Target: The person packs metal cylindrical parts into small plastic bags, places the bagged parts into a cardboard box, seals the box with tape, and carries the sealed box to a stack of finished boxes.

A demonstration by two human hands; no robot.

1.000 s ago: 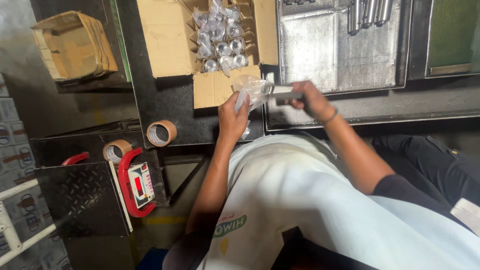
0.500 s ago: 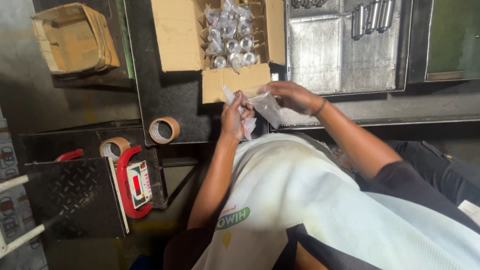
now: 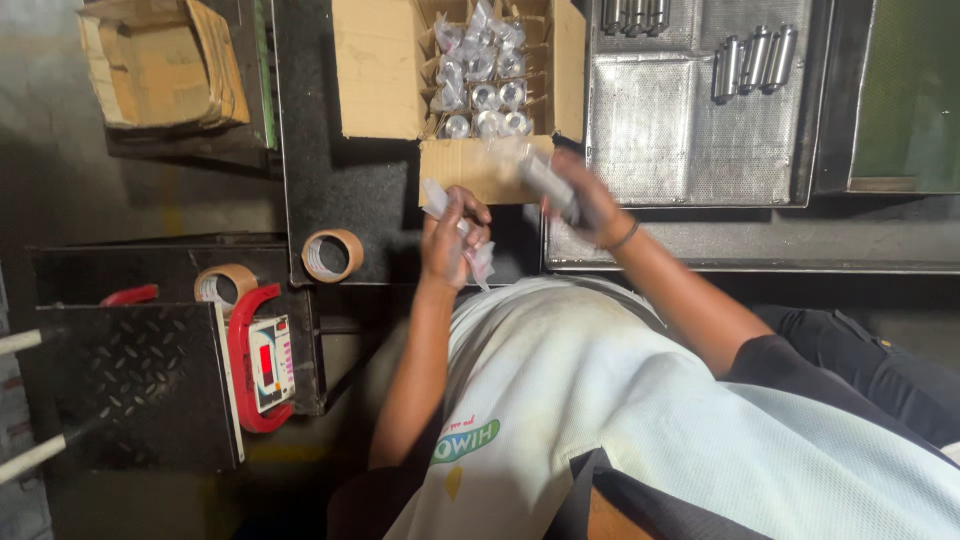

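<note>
Head camera looks down over the black bench (image 3: 340,190): the left hand (image 3: 452,240) is curled shut around a clear plastic bag (image 3: 478,262) just in front of the open cardboard box (image 3: 385,70). The right hand (image 3: 585,195), blurred, is clamped on a bagged metal cylinder (image 3: 548,180) right at the box's front flap. Bagged cylinders (image 3: 485,70) fill the box. Bare cylinders (image 3: 752,62) lie on the metal tray (image 3: 650,120) beside it. Two tape rolls (image 3: 333,255) sit left.

Tape rolls (image 3: 333,255), weighing scale (image 3: 262,360), folded cardboard (image 3: 165,65)
</note>
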